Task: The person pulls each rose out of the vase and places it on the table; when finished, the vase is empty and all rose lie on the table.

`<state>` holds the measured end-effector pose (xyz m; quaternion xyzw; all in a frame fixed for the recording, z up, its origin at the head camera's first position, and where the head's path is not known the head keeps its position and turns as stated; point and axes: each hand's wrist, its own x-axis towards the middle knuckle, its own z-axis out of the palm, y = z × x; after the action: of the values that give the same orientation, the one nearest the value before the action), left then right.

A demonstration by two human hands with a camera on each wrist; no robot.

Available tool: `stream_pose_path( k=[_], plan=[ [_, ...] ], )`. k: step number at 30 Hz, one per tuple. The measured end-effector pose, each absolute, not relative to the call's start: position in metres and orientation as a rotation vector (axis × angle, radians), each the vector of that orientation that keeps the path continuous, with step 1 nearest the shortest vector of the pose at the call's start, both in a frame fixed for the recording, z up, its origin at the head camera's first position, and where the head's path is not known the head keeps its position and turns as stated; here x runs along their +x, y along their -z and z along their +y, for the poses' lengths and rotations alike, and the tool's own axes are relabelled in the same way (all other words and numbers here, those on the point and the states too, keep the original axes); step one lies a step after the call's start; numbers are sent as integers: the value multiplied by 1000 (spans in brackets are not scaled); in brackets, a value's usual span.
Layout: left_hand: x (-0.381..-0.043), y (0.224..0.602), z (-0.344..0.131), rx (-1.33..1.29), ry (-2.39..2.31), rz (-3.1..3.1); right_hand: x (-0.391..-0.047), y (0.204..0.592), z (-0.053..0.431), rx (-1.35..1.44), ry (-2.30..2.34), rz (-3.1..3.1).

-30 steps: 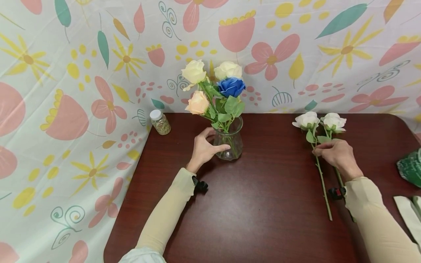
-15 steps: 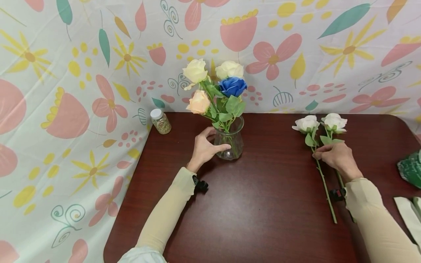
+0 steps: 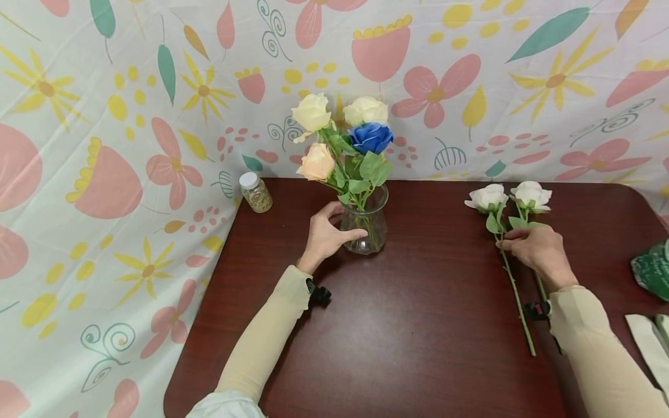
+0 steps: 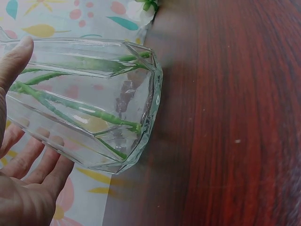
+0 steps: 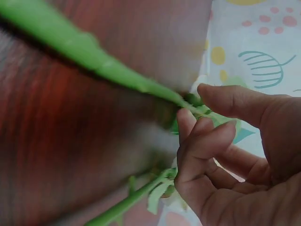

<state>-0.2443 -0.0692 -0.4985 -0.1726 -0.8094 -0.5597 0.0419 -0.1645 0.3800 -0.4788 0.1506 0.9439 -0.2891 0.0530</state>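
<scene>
My left hand [image 3: 325, 237] holds the clear glass vase [image 3: 377, 229] from its left side, thumb across the front and fingers behind. Cream roses [image 3: 310, 113], a blue rose [image 3: 371, 137] and a peach rose [image 3: 316, 162] stand in it. In the left wrist view the green stems [image 4: 94, 113] show through the faceted glass wall. On the right, my right hand [image 3: 540, 251] pinches the stem of a white rose [image 3: 487, 198] just under its leaves. A second white rose [image 3: 532, 196] lies beside it, part of its stem hidden under my hand and wrist.
A small jar [image 3: 256, 194] with a white lid stands at the table's back left. A green object [image 3: 653, 267] and pale folded cloth-like strips [image 3: 648, 342] lie at the right edge. Floral fabric [image 3: 177, 145] hangs behind and left of the dark wooden table [image 3: 407, 325].
The left white rose has shifted slightly, its stem's lower end swinging a little to the right, with my right hand on it. My left hand has stayed on the vase.
</scene>
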Motion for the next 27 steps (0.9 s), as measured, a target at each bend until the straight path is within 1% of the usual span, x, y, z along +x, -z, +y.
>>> stream_pose_path(
  k=[8,13,17,27],
  plan=[
    [-245,499,-69,-531,1724,-2477,-162,461,363,472,947,2947],
    [-245,500,-69,-534,1722,-2478,-163,448,345,435,1010,3012],
    [-245,500,-70,-537,1722,-2475,-164,436,327,385,1038,3061],
    [-245,500,-70,-542,1727,-2466,-158,407,272,246,1321,3027]
  ],
)
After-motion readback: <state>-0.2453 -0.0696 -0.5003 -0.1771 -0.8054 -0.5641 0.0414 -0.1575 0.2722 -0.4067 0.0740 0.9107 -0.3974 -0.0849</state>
